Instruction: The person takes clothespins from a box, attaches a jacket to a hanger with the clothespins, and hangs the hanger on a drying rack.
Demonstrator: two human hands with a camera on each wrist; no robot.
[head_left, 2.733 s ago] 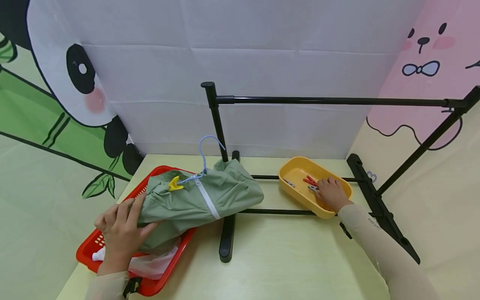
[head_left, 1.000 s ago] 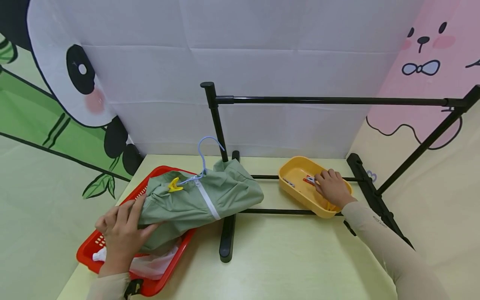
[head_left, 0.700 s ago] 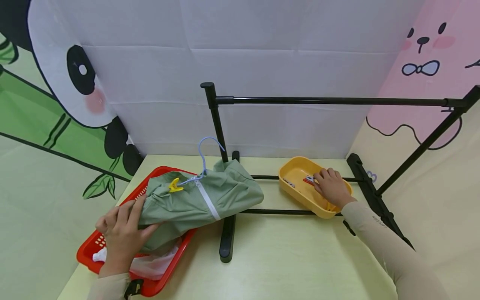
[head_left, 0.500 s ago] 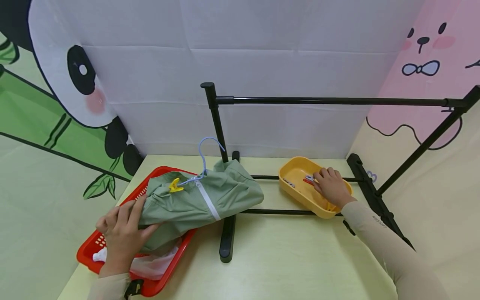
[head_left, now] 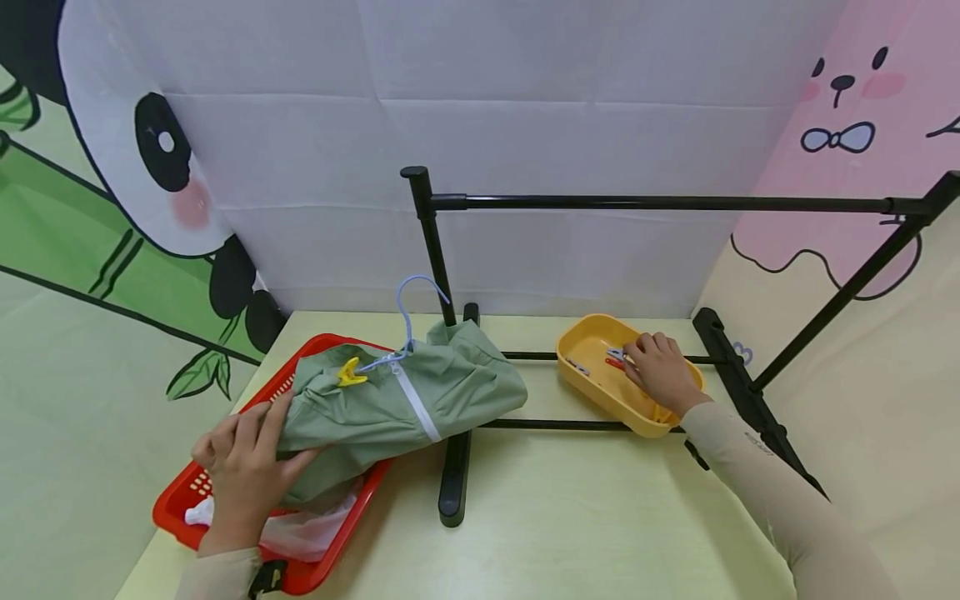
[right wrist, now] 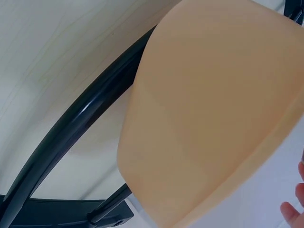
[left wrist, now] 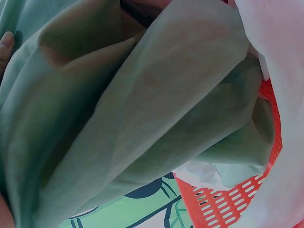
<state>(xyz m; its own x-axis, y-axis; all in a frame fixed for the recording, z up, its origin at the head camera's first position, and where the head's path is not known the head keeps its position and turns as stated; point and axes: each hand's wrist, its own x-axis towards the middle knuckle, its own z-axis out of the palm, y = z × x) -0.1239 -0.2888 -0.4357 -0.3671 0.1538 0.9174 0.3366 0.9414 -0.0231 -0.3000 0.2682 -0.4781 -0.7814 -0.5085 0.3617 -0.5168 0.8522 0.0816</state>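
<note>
My left hand (head_left: pixel 251 458) grips the left edge of a sage-green zip jacket (head_left: pixel 465 375), thumb on the near side. The jacket lies bunched over the red basket (head_left: pixel 352 521). A blue hanger (head_left: pixel 406 321) sticks up from its neck, and a yellow clip (head_left: pixel 350 372) sits beside the hanger. In the left wrist view, folds of the jacket (left wrist: pixel 142 104) fill the middle. My right hand (head_left: pixel 663 375) reaches into a yellow tray (head_left: pixel 592 329), fingertips pinching a small clothespin (head_left: pixel 617 354). A red clothespin (head_left: pixel 615 364) is right beside it. The right wrist view mostly shows the tray's outer wall (right wrist: pixel 213 109).
A black garment rack (head_left: pixel 675 202) stands on the pale table (head_left: pixel 570 517). Its lower bars run under the tray. Another clothespin (head_left: pixel 577 366) lies at the tray's left side. Pink cloth (head_left: pixel 307 529) sits in the basket under the jacket.
Since the earliest frame my right hand has moved slightly up in the tray, and the clothespins at its fingertips have shifted up and left. My left hand and the jacket stay in place.
</note>
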